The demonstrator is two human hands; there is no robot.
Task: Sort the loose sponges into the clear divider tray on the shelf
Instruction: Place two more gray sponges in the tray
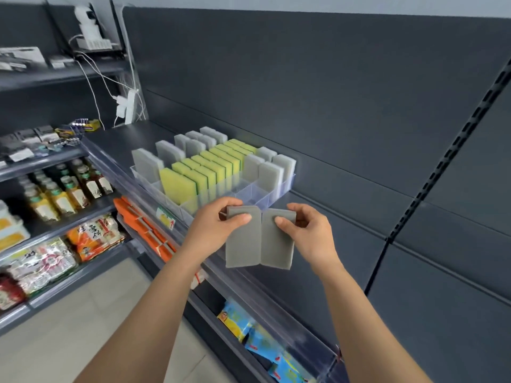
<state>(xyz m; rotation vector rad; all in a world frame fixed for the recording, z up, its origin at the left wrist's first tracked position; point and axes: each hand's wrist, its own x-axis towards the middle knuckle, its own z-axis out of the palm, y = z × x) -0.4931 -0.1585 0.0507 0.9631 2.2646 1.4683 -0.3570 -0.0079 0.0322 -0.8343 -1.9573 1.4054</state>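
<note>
Just in front of the clear plastic divider tray (260,195), two flat rectangular grey foam sponges hang side by side with their long edges touching. The left hand (213,225) pinches the top of the left grey sponge (243,244), thumb on the near face and fingers curled behind. The right hand (309,233) pinches the top of the right grey sponge (278,247) in the same way. Both sponges have a matt, finely pored surface and squared corners, and neither touches the tray.

The tray sits on the dark grey metal shelf (121,145), and its nearest compartments on the right side show bare clear plastic. In its middle lane stands a row of yellow sponges with green scouring backs (210,167), upright and packed close from front to back. The lane to the left of that row holds pale grey sponges (168,153) standing on edge with gaps between them. The lane to the right holds more pale grey sponges (269,172), set toward the far end of the tray. Beyond the tray rises the dark grey back panel (331,92).
</note>
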